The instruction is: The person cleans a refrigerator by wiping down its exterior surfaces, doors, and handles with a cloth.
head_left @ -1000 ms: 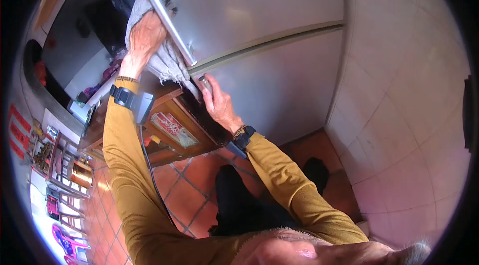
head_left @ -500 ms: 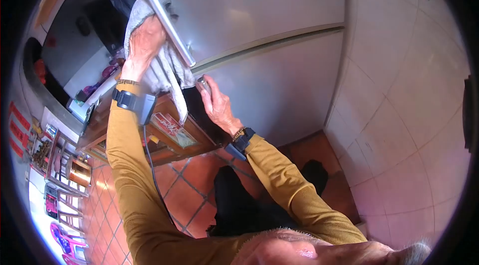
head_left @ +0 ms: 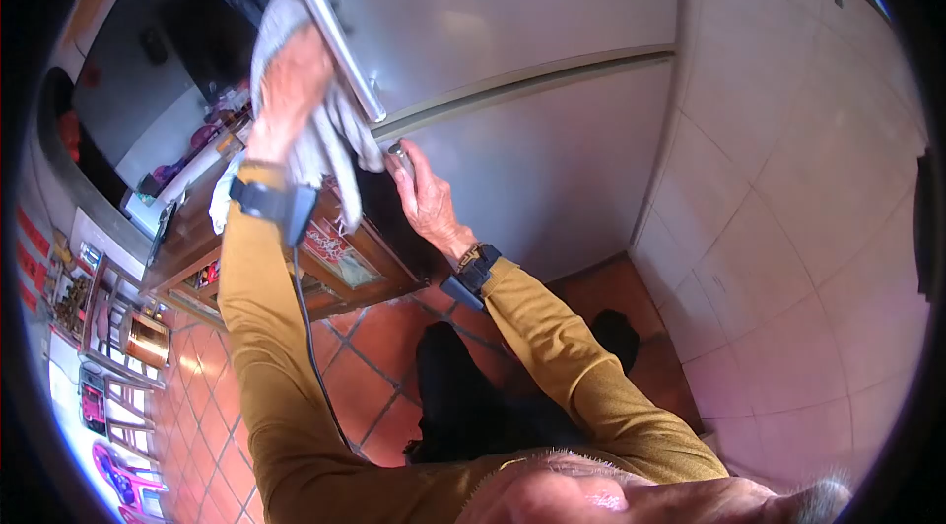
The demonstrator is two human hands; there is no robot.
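A pale cloth (head_left: 337, 154) is bunched under my left hand (head_left: 294, 85), which is blurred and closed on it. The hand presses the cloth beside the long metal handle (head_left: 335, 31) of the refrigerator's upper door (head_left: 512, 11); its folds hang down below. Lower and to the right, my right hand (head_left: 430, 204) is wrapped around the end of the lower door's handle (head_left: 398, 155), beside the lower door (head_left: 552, 169). Most of that handle is hidden by the fingers and cloth.
A wooden cabinet (head_left: 379, 279) with glass panels stands left of the refrigerator. Pale wall tiles (head_left: 778, 149) rise close on the right. Wooden chairs (head_left: 123, 406) stand at far left on the red tiled floor (head_left: 360, 381). A cable (head_left: 313, 356) runs along my left arm.
My left hand and the cloth have shifted slightly along the upper handle. My right hand keeps its hold on the lower handle. The view has tilted slightly.
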